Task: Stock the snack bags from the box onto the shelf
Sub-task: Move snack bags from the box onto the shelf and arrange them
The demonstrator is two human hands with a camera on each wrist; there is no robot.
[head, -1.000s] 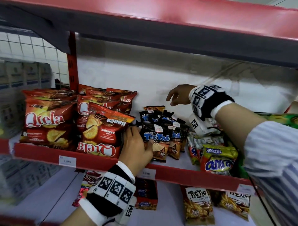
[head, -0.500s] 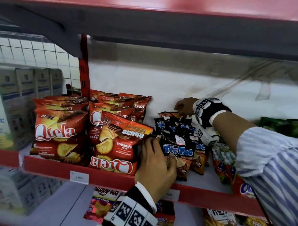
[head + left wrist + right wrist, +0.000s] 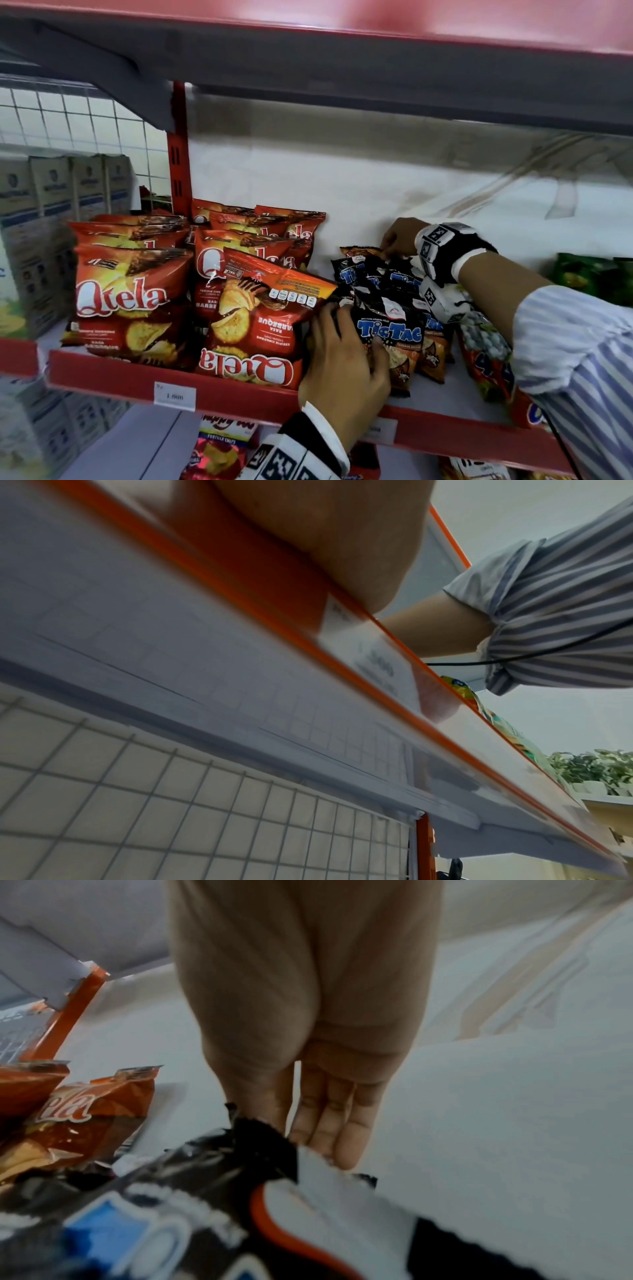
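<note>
A row of black Tic Tac snack bags [image 3: 376, 274] stands on the red-lipped shelf [image 3: 137, 377]. My left hand [image 3: 342, 356] grips the front Tic Tac bag [image 3: 390, 329], thumb across its face and fingers round its left edge. In the left wrist view only the palm [image 3: 325, 534] shows over the shelf lip. My right hand [image 3: 399, 236] reaches to the back of the row. Its straight fingers [image 3: 329, 1123] rest against the top of the rear black bag [image 3: 205, 1177]. Red Qtela chip bags [image 3: 126, 298] fill the shelf's left part, and one Qtela bag [image 3: 260, 325] stands upside down at the front.
An orange bag with white balls [image 3: 486, 346] leans right of the Tic Tac row, under my right forearm. Green bags [image 3: 596, 281] sit further right. The upper shelf [image 3: 342, 68] hangs close overhead. More snack bags [image 3: 219, 452] lie on the shelf below. Cartons [image 3: 51, 192] stand at left.
My right hand has dropped from the air behind the row onto the rear bags' tops. My left hand stays at the front Tic Tac bag, with the thumb now across its face.
</note>
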